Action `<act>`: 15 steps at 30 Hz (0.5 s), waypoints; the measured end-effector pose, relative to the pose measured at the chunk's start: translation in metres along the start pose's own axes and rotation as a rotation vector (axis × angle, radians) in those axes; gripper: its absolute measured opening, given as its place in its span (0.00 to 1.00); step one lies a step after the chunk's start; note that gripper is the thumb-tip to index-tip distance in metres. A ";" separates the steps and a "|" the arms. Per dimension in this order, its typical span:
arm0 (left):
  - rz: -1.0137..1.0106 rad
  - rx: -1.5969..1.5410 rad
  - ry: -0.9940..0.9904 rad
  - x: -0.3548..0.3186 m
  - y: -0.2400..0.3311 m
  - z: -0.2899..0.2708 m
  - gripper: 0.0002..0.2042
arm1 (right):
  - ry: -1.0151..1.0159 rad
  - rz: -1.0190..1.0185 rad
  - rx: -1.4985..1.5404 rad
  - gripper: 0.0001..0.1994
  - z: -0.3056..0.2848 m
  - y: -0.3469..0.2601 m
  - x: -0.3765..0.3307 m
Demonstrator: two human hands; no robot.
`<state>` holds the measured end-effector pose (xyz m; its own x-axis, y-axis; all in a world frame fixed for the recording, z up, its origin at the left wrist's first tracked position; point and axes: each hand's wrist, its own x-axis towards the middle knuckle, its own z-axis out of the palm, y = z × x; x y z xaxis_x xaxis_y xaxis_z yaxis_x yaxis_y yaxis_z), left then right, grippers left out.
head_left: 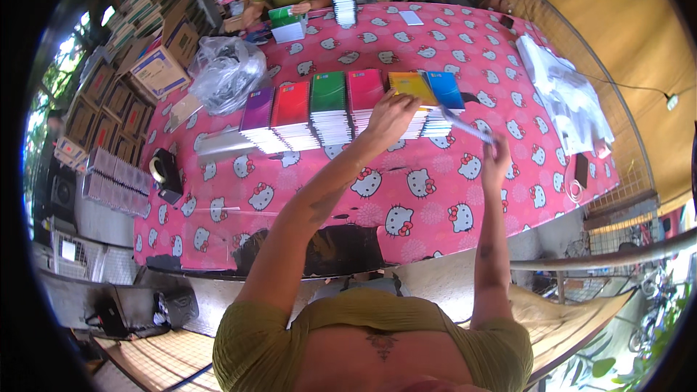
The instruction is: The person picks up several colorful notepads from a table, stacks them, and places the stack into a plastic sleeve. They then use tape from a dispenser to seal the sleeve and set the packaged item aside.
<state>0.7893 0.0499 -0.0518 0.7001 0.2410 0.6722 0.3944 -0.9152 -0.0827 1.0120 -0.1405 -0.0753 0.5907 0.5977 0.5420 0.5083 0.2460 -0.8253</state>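
left hand (pixel 390 117) spread flat on the yellow notebook stack (pixel 411 87), fingers open, gripping nothing. right hand (pixel 496 162) closed on a thin blue notebook (pixel 465 125), lifted just beside the blue stack (pixel 444 91). could slide loose from so light a pinch, or nudge the leaning piles over. cardboard boxes (pixel 156 69) at far left, contents not visible; clear plastic bag (pixel 226 71) crumpled, contents unclear.

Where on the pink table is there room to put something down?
The pink patterned tablecloth is bare between the row of coloured notebook stacks and the near edge, and again beyond the stacks. It is crowded at the row itself, where the left hand and right hand work, and by the clear plastic bag and white plastic sheets.
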 end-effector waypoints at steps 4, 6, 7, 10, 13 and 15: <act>-0.125 -0.200 0.165 0.011 0.056 -0.110 0.13 | -0.423 0.340 0.579 0.19 -0.006 0.042 -0.080; -0.149 -0.269 0.015 -0.015 0.073 -0.131 0.09 | -0.661 -0.019 0.193 0.18 0.029 0.061 -0.104; -0.169 -0.298 -0.063 -0.027 0.080 -0.137 0.07 | -0.752 -0.115 0.032 0.16 0.042 0.056 -0.109; -0.433 -0.151 -0.740 -0.050 0.101 -0.096 0.04 | -0.939 -0.302 -0.292 0.13 0.063 0.053 -0.103; -0.388 -0.228 -0.715 -0.116 0.105 -0.018 0.08 | -0.871 -0.147 -0.220 0.17 0.087 0.069 -0.072; -0.455 -0.149 -0.296 -0.138 0.077 -0.002 0.13 | -0.571 -0.305 -0.174 0.21 0.125 -0.005 -0.049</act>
<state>0.7220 -0.0549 -0.1499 0.6246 0.6831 0.3785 0.6227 -0.7281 0.2866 0.9017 -0.0758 -0.1177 0.0044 0.8429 0.5380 0.7220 0.3696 -0.5850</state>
